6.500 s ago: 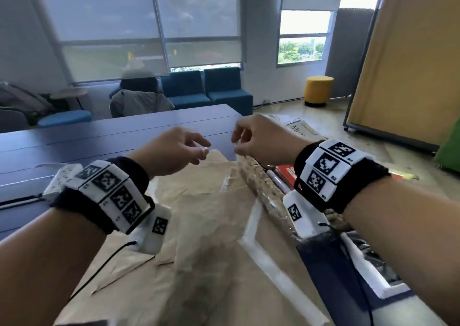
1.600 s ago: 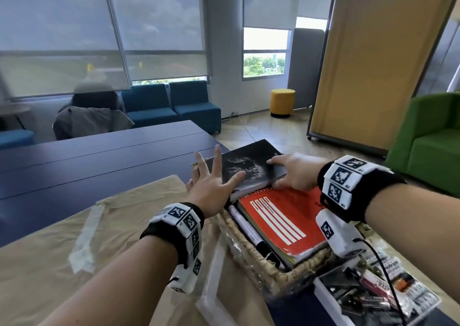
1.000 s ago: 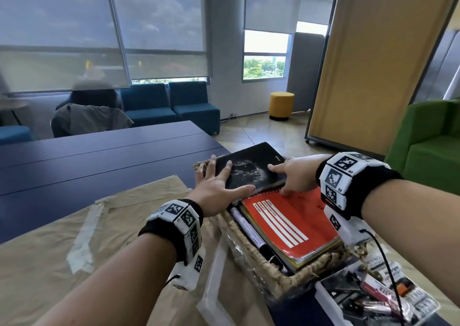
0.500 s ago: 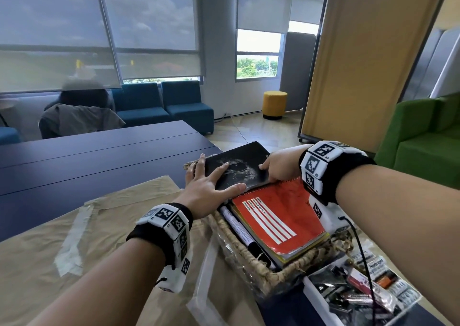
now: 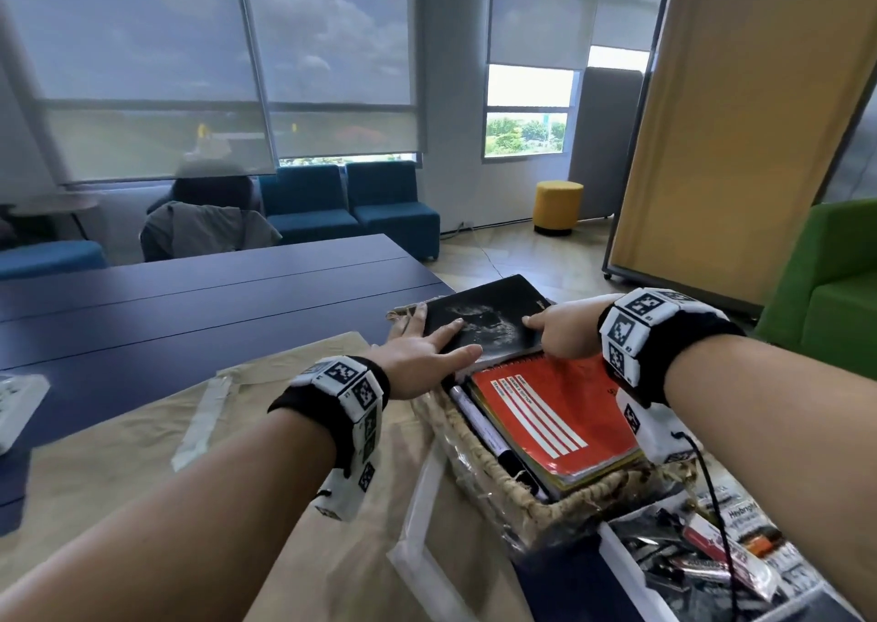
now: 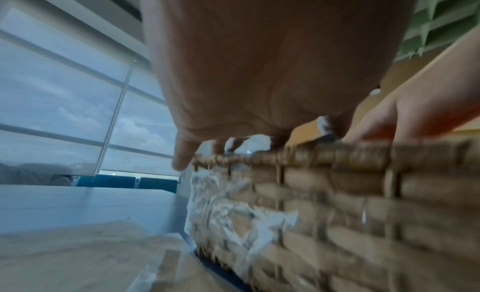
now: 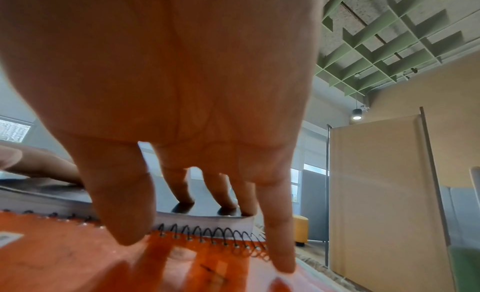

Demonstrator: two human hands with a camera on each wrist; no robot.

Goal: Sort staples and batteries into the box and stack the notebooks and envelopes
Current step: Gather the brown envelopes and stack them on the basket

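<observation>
We rest our left hand (image 5: 417, 353) flat on the near left corner of the black notebook (image 5: 484, 320), fingers straight and spread, the thumb lying along its near edge. Our right hand (image 5: 564, 332) meets the same notebook from the opposite side: in the right wrist view three fingertips (image 7: 184, 198) press down on the glossy black cover while the forefinger and little finger reach past its edge towards the red cover below, so neither hand curls round anything. The black notebook lies tilted across the far end of the wicker basket (image 5: 479, 460), its near edge overlapping the wire spiral (image 7: 213, 235) of the red spiral notebook (image 5: 550, 422), which sits directly beneath our right wrist on top of further notebooks whose edges show at its near side. Between our two wrists, along the left inner wall of the basket, lies a marker pen (image 5: 479, 431). The left wrist view shows the basket's woven wall (image 6: 350, 204) just below our left palm, with crinkled clear film (image 6: 228, 204) at its corner. Under our left forearm spreads brown kraft paper (image 5: 142, 469) over the dark blue table (image 5: 190, 308). Near our right elbow stands the white box (image 5: 621, 550), holding batteries and small packets (image 5: 702, 555) that are too jumbled to tell apart.
</observation>
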